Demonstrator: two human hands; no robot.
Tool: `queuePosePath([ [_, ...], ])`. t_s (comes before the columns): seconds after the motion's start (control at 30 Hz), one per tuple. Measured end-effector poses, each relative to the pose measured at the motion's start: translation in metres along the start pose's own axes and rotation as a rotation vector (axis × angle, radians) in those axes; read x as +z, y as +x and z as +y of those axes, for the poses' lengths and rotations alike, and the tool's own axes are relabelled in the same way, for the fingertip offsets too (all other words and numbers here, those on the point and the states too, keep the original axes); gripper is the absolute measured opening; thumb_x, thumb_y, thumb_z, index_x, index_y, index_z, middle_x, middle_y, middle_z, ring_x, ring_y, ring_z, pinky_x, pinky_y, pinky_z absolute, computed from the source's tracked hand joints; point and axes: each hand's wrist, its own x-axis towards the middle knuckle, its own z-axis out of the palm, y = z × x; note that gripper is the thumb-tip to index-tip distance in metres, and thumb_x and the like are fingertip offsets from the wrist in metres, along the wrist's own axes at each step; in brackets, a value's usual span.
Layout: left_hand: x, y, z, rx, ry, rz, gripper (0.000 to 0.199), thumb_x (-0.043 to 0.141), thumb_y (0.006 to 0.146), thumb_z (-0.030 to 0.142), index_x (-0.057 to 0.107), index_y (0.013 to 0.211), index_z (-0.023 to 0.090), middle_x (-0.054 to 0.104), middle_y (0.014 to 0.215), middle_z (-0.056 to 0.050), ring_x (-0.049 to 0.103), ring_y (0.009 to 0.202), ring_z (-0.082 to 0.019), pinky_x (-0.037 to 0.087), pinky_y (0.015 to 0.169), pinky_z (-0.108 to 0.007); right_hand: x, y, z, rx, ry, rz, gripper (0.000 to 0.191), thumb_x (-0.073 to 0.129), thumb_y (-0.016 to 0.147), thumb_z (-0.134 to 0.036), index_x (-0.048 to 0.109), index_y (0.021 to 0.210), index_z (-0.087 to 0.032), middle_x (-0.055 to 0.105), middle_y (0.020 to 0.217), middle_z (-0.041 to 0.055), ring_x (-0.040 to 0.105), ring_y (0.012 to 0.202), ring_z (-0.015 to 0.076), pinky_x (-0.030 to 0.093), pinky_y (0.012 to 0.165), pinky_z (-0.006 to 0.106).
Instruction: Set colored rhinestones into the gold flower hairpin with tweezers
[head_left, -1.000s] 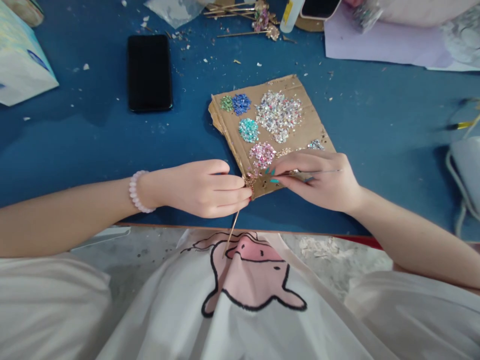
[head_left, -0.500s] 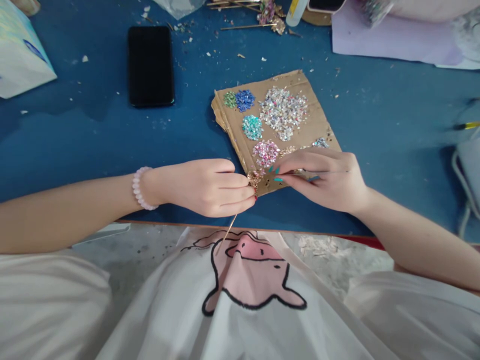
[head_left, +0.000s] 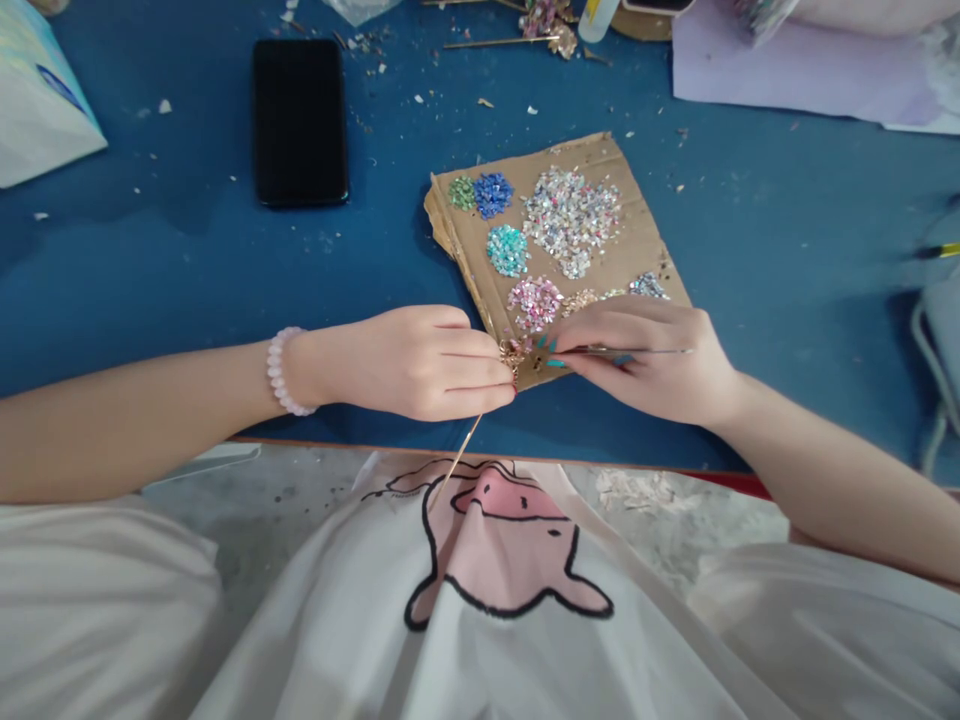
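My L hand (head_left: pixel 431 362) pinches the pin (head_left: pixel 466 446), shaft below my grip; R hand (head_left: pixel 660 378) holds the tool (head_left: pixel 600 350) alongside, & if R slips, it cd scatter pink chips (head_left: pixel 534 303) just beyond.

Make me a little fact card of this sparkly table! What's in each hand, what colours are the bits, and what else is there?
left hand: holds a gold stick, gold ornament at fingertips
right hand: pinches a thin tool
cardboard: under the sparkly bits
colours: green, blue, turquoise, pink, silvery, pale gold
left wrist: beaded bracelet
table: blue
beyond left hand: flat black object
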Motion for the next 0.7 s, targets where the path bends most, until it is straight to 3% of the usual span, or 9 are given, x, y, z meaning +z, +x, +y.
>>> queuePosePath([
  [0.5,-0.0008,-0.0016,0.0004,-0.016,-0.036,0.007,0.025,0.051,0.113,0.008,0.076,0.115,0.012,0.087,0.116,-0.001,0.077,0.104,-0.014,0.047,0.078,-0.031,0.0008,0.0006,0.0003,-0.021,-0.045,-0.025,0.020,0.058,0.109,-0.024,0.075,0.098,-0.028,0.079,0.085,-0.0002,0.075,0.078,0.0179,0.058,0.073,0.033],
  [0.7,-0.0003,-0.0044,-0.0001,-0.087,-0.182,-0.182,0.042,0.035,0.118,0.012,0.076,0.123,0.019,0.085,0.126,-0.004,0.075,0.116,-0.016,0.045,0.081,-0.036,0.0010,0.0013,-0.0005,-0.060,-0.064,-0.008,0.019,0.058,0.109,-0.022,0.073,0.099,-0.027,0.081,0.089,-0.0003,0.076,0.080,0.0172,0.059,0.073,0.033],
])
